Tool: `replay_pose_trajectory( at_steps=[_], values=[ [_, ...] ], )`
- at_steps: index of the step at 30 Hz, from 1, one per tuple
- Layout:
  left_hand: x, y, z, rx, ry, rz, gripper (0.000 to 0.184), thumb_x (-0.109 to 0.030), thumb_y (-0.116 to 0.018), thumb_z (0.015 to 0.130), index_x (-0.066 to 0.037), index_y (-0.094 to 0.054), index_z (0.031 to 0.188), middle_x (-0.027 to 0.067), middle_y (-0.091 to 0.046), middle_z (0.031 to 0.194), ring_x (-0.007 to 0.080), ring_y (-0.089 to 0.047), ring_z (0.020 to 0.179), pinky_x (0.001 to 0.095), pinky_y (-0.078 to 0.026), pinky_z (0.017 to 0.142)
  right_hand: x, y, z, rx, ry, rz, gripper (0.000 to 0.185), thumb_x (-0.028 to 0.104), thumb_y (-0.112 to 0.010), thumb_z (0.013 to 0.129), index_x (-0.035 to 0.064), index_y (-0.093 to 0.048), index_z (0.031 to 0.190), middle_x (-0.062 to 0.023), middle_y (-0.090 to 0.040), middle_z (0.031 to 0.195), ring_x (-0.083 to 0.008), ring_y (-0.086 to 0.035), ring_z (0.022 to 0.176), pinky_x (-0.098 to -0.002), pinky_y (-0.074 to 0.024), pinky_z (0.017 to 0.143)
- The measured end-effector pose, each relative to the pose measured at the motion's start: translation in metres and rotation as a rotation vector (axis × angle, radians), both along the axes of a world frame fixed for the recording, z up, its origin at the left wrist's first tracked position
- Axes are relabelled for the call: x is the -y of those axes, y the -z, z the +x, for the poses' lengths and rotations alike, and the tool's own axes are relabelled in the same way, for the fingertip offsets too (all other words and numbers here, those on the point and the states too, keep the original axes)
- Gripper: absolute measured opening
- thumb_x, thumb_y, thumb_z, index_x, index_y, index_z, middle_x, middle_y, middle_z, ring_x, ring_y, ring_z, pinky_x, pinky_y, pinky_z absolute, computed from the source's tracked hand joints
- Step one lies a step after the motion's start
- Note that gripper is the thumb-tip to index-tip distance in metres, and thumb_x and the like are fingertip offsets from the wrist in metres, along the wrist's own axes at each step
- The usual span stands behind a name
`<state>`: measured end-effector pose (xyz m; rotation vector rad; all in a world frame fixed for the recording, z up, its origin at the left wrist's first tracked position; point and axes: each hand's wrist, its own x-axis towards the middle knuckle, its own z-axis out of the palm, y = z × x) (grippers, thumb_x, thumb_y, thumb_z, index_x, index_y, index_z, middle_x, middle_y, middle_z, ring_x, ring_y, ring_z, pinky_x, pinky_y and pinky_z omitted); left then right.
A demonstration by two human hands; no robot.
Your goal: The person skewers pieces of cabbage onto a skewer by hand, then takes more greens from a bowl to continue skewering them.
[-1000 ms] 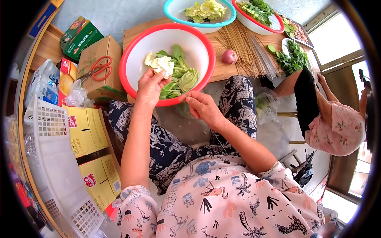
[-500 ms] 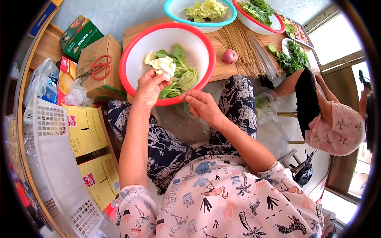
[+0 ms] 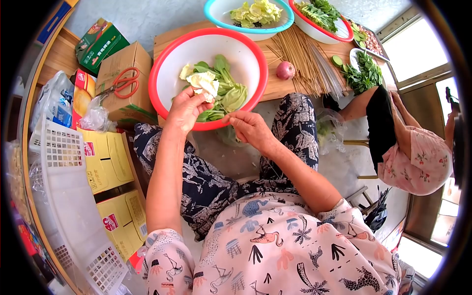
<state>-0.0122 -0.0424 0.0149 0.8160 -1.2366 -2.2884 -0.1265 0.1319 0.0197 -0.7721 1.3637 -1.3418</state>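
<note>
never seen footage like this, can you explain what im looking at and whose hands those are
There is no robot here. One camera, worn on a person's head, looks down, so every picture shows that person's own lap and bare hands. The left hand holds pale leaves over a red-rimmed basin with green leafy vegetables inside. The right hand is closed near the rim; whether it grips something thin is unclear. On the wooden table also lie a red onion and many thin sticks. Another person sits at the right.
</note>
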Motion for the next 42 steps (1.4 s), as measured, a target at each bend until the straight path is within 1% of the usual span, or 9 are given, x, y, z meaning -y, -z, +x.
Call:
replay_pose_trajectory(
  at_steps=[12, 16, 18, 22, 24, 27, 32, 35, 42],
  values=[
    [-0.006, 0.003, -0.001, 0.023, 0.085, -0.018, 0.024, -0.005, -0.061, 0.083, 0.001, -0.057, 0.106, 0.0079, -0.062, 0.094, 0.0159, -0.061, 0.079, 0.0274, -0.053, 0.069, 0.011, -0.004, -0.002, 0.008, 0.022, 0.010, 0.018, 0.011, -0.047, 0.093, -0.0001, -0.061, 0.092, 0.0032, -0.044, 0.054, -0.0037, -0.039, 0.045, -0.0200, -0.0308, 0.042],
    [-0.012, 0.006, -0.004, 0.035, 0.063, -0.030, 0.022, -0.006, -0.060, 0.084, 0.000, -0.057, 0.105, 0.0070, -0.062, 0.094, 0.0153, -0.061, 0.079, 0.0270, -0.052, 0.069, 0.014, -0.005, -0.001, 0.022, 0.024, 0.015, 0.019, 0.011, -0.046, 0.093, 0.0000, -0.061, 0.091, 0.0030, -0.044, 0.054, -0.0040, -0.039, 0.045, -0.0200, -0.0310, 0.042],
    [-0.017, 0.006, -0.008, 0.030, -0.030, -0.014, 0.022, -0.007, -0.059, 0.085, -0.001, -0.057, 0.105, 0.0061, -0.062, 0.095, 0.0145, -0.061, 0.080, 0.0267, -0.052, 0.069, 0.016, -0.005, 0.000, 0.014, 0.033, 0.022, 0.019, 0.011, -0.046, 0.093, 0.0000, -0.061, 0.091, 0.0029, -0.045, 0.054, -0.0041, -0.040, 0.045, -0.0200, -0.0311, 0.042],
    [-0.014, 0.008, -0.014, -0.076, -0.156, 0.021, 0.021, -0.007, -0.059, 0.085, -0.002, -0.057, 0.105, 0.0058, -0.062, 0.097, 0.0138, -0.061, 0.082, 0.0263, -0.052, 0.069, 0.016, -0.002, 0.004, 0.013, 0.023, 0.013, 0.020, 0.013, -0.044, 0.094, 0.0015, -0.060, 0.096, 0.0038, -0.043, 0.053, -0.0038, -0.038, 0.045, -0.0196, -0.0306, 0.043],
    [-0.013, 0.011, -0.013, -0.046, -0.193, -0.019, 0.027, -0.008, -0.059, 0.086, -0.001, -0.054, 0.112, 0.0074, -0.061, 0.105, 0.0146, -0.060, 0.092, 0.0296, -0.050, 0.079, 0.015, 0.000, 0.007, 0.001, 0.007, 0.012, 0.021, 0.016, -0.044, 0.094, 0.0032, -0.061, 0.100, 0.0052, -0.041, 0.054, -0.0034, -0.036, 0.045, -0.0189, -0.0299, 0.043],
    [-0.014, 0.011, -0.014, -0.053, -0.207, -0.026, 0.027, -0.006, -0.058, 0.087, -0.001, -0.054, 0.112, 0.0078, -0.061, 0.106, 0.0158, -0.060, 0.094, 0.0302, -0.050, 0.082, 0.014, 0.000, 0.011, -0.026, 0.028, -0.001, 0.023, 0.015, -0.044, 0.094, 0.0031, -0.060, 0.106, 0.0046, -0.041, 0.054, -0.0039, -0.036, 0.045, -0.0195, -0.0299, 0.043],
    [-0.015, 0.008, -0.014, -0.070, -0.222, -0.013, 0.020, -0.004, -0.055, 0.086, -0.001, -0.057, 0.107, 0.0070, -0.062, 0.101, 0.0148, -0.062, 0.087, 0.0291, -0.053, 0.076, 0.013, -0.007, 0.009, 0.028, 0.006, 0.030, 0.027, 0.012, -0.043, 0.093, 0.0044, -0.056, 0.115, 0.0039, -0.040, 0.053, -0.0048, -0.035, 0.044, -0.0202, -0.0284, 0.042],
    [-0.014, 0.009, -0.013, -0.067, -0.192, -0.019, 0.024, -0.003, -0.055, 0.086, 0.000, -0.055, 0.110, 0.0078, -0.061, 0.104, 0.0155, -0.061, 0.091, 0.0296, -0.052, 0.079, 0.012, -0.013, 0.007, 0.112, 0.015, 0.043, 0.025, 0.010, -0.044, 0.090, 0.0002, -0.056, 0.110, 0.0016, -0.044, 0.050, -0.0065, -0.038, 0.040, -0.0218, -0.0304, 0.041],
    [-0.014, 0.005, -0.012, -0.037, -0.145, -0.050, 0.028, -0.003, -0.055, 0.087, 0.000, -0.052, 0.115, 0.0085, -0.060, 0.108, 0.0158, -0.060, 0.095, 0.0295, -0.051, 0.083, 0.013, -0.015, 0.009, 0.174, 0.025, 0.070, 0.026, 0.011, -0.044, 0.090, 0.0012, -0.056, 0.111, 0.0015, -0.044, 0.050, -0.0063, -0.037, 0.039, -0.0215, -0.0269, 0.039]
  ],
)
